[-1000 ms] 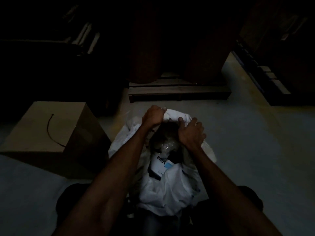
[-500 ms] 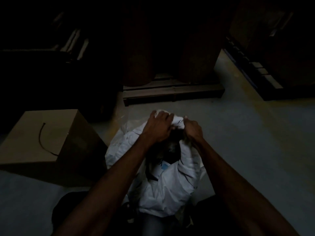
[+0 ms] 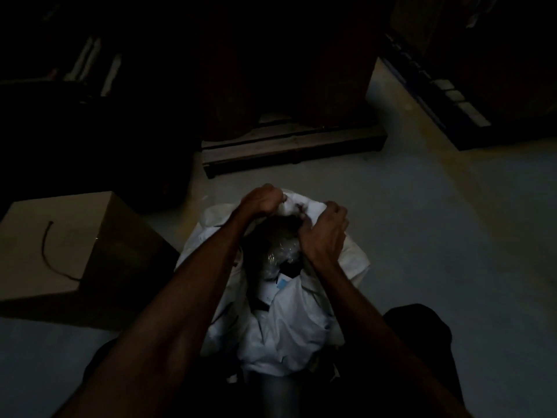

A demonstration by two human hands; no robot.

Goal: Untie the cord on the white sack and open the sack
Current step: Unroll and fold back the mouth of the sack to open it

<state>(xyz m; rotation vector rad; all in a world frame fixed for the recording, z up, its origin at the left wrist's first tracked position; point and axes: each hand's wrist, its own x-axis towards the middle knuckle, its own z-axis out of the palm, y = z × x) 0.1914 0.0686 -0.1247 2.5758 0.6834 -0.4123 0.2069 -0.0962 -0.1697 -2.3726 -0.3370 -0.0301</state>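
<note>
Down on the floor, our left hand [image 3: 260, 200] and right hand [image 3: 325, 230] both have fingers curled into the white sack [image 3: 289, 324] rim — soft, floppy stuff, so grab bunched edges.

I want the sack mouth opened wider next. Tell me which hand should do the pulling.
Probably the right hand. It grips the near side of the white sack rim and can draw it toward the person, while the left hand holds bunched fabric at the far rim as an anchor.
</note>
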